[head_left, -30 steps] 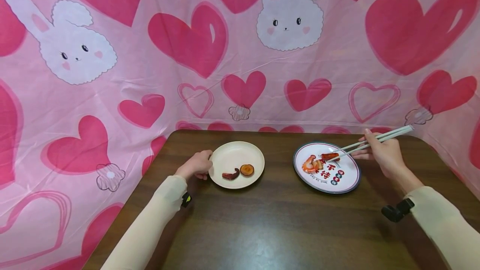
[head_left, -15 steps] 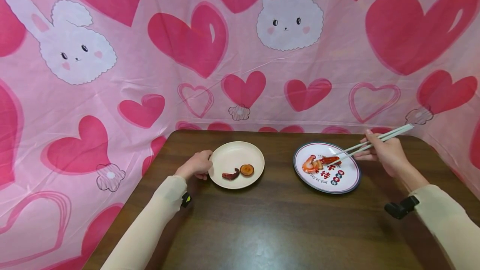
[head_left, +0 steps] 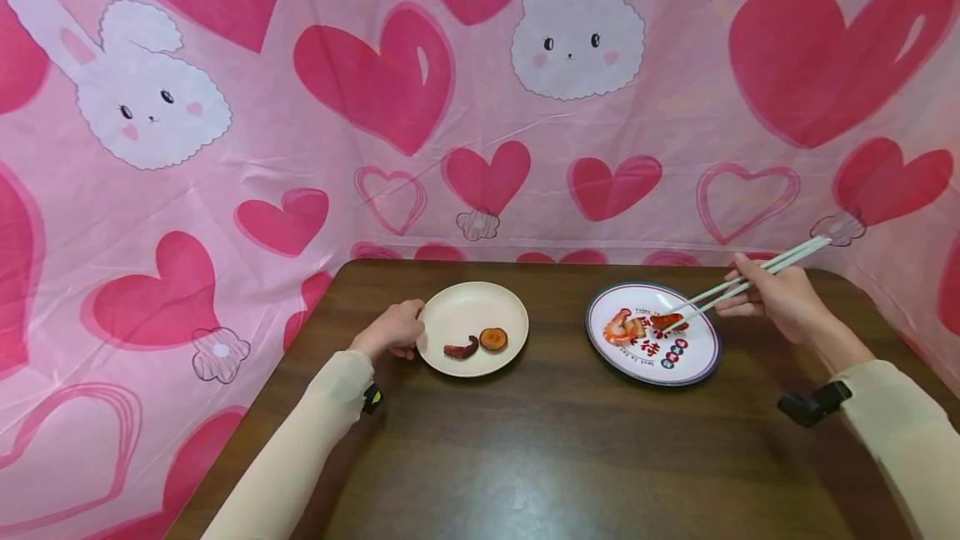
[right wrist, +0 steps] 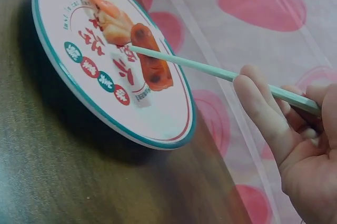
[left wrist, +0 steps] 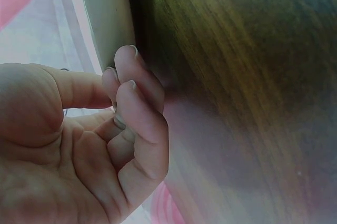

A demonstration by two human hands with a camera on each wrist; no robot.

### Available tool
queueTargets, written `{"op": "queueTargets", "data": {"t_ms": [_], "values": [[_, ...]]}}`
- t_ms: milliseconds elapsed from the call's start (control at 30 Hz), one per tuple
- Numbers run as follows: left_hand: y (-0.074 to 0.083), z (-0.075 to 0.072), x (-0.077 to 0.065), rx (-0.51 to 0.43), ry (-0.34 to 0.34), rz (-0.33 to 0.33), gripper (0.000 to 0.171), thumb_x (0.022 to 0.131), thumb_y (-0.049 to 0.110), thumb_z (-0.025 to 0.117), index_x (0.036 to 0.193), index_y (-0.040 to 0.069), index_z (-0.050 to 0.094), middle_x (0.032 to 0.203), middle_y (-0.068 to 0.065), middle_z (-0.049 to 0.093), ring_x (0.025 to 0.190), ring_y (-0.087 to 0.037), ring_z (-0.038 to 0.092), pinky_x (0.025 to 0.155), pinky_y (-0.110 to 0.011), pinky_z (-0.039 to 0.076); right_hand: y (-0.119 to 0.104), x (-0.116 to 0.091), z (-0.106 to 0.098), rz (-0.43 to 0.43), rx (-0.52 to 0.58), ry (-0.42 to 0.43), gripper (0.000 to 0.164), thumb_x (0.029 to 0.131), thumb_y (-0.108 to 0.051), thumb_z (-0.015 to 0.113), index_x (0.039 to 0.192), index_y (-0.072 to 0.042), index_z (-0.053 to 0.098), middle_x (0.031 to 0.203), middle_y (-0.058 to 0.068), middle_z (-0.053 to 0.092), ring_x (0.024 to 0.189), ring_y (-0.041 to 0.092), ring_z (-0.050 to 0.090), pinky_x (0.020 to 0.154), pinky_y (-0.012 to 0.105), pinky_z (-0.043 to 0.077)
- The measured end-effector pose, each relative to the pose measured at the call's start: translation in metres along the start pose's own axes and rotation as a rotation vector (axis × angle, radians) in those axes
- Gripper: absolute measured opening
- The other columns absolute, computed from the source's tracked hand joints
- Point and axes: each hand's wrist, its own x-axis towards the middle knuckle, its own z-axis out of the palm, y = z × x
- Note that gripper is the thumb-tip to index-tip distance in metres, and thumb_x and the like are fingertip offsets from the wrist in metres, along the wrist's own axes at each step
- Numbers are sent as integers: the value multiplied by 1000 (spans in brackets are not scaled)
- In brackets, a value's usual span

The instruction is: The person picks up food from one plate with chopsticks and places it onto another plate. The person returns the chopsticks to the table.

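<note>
My left hand (head_left: pixel 392 330) pinches the left rim of a cream plate (head_left: pixel 468 307); in the left wrist view its fingers (left wrist: pixel 139 113) curl at the plate's edge. A dark red octopus tentacle (head_left: pixel 461 348) and a round brown slice (head_left: pixel 493 339) lie on that plate. My right hand (head_left: pixel 776 302) grips pale green chopsticks (head_left: pixel 750 280), their tips down at a glossy reddish-brown food piece (right wrist: pixel 152 63) on the printed white plate (head_left: pixel 693 357). Whether the tips clamp the piece is hard to tell. A shrimp (head_left: pixel 618 328) and a pale yellowish piece (head_left: pixel 636 328) lie left of it.
Both plates stand on a dark brown wooden table (head_left: pixel 495 448), with a bare strip of wood between them. A pink cloth (head_left: pixel 420 190) with hearts and rabbits hangs behind and at the left of the table.
My right hand has shifted slightly right with the chopsticks. The reddish-brown piece has slid a little right on the plate and turned. My left hand stays at the cream plate's rim.
</note>
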Motion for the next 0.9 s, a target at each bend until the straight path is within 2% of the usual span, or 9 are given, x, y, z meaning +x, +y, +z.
{"op": "queueTargets", "data": {"t_ms": [233,600,767,900], "values": [[1,-1,0,-2,0,-8,41,101,5,50,141,-1,52,81,-16,60,59,-25,63,54,-37,60,-7,3,1,67,-73,-29,35,112,-26,50,91,-8,73,82,15,76,71,27,78,66,42,63],[-1,0,2,-1,-2,-15,39,101,5,50,139,0,54,81,-16,60,59,-25,63,53,-36,59,-14,6,2,114,-185,-47,37,113,-29,49,92,-9,71,83,16,76,72,27,78,69,44,63],[-1,1,2,1,-1,-11,39,100,4,50,139,0,54,79,-16,60,58,-25,63,52,-36,59,-16,7,3,111,-193,-70,37,113,-28,47,93,-9,72,86,19,76,72,28,78,69,45,63],[0,1,2,1,-3,-11,37,100,4,50,137,0,54,78,-15,60,57,-24,63,52,-35,58,-17,8,7,106,-150,-94,38,114,-26,47,92,-8,73,85,19,75,71,28,78,68,45,63]]}}
